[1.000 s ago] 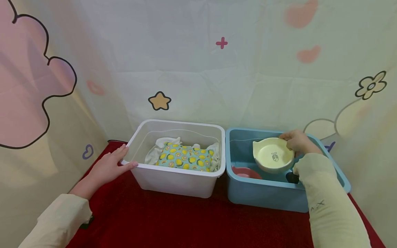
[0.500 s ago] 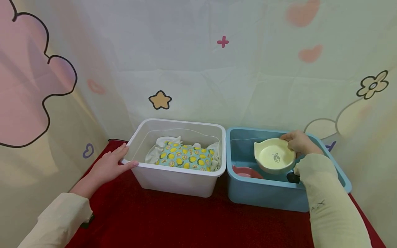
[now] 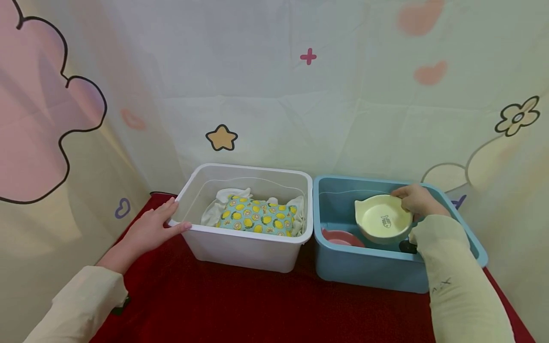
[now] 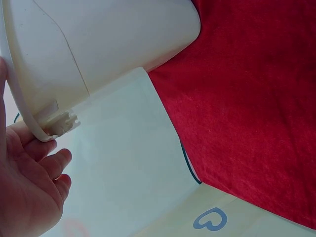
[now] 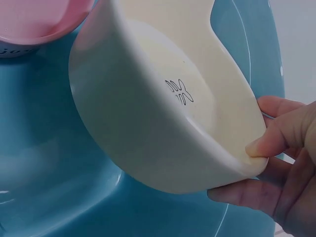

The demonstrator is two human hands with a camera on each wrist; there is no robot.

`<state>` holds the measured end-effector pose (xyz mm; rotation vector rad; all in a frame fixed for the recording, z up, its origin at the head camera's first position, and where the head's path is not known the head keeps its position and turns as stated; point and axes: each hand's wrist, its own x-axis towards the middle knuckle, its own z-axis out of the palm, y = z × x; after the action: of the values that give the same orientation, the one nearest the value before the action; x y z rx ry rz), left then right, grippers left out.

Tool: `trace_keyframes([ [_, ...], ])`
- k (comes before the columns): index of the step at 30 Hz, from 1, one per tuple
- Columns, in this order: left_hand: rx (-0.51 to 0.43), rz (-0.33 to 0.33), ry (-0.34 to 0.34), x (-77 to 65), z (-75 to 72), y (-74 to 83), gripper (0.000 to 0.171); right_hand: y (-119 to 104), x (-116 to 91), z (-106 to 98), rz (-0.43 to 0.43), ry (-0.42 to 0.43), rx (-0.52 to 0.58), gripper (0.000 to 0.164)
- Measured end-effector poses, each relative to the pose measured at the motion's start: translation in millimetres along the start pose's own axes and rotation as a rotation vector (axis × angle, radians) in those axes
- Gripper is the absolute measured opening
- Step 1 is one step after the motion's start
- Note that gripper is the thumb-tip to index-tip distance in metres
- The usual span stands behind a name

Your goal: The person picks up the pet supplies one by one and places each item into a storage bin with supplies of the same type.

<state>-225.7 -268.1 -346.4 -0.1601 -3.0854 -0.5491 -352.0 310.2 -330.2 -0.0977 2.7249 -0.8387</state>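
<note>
My right hand (image 3: pixel 416 200) pinches the rim of a pale yellow cat-ear bowl (image 3: pixel 381 216), thumb inside and fingers against the outer wall. A small fish print marks the bowl's inside (image 5: pixel 180 91). The bowl is tilted within the blue bin (image 3: pixel 369 262), its inside facing me. In the same bin, partly hidden by the front wall, sits a pink bowl (image 3: pixel 343 237), also at the upper left of the right wrist view. My left hand (image 3: pixel 150 231) rests on the front left corner of the white bin (image 3: pixel 244 250), fingers extended along the rim and thumb apart.
Inside the white bin lies a small lemon-print cushion (image 3: pixel 257 216) on white frilled cloth (image 3: pixel 212 214). Both bins stand side by side on a red cloth (image 3: pixel 240 305). Behind them hangs a patterned curtain (image 3: pixel 266 119).
My right hand and the yellow bowl have shifted slightly right and down inside the blue bin. The left hand has stayed at the white bin's corner.
</note>
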Motion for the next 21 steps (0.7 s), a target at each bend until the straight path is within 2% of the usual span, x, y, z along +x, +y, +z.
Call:
trace_keyframes([
  [10,0.025,0.033,0.017,1.1,1.4,-2.6,0.087,7,4,5,0.028,0.009,0.003,0.059],
  [21,0.017,0.026,0.015,0.9,0.2,-2.0,0.088,12,9,5,0.028,0.011,-0.007,0.060],
])
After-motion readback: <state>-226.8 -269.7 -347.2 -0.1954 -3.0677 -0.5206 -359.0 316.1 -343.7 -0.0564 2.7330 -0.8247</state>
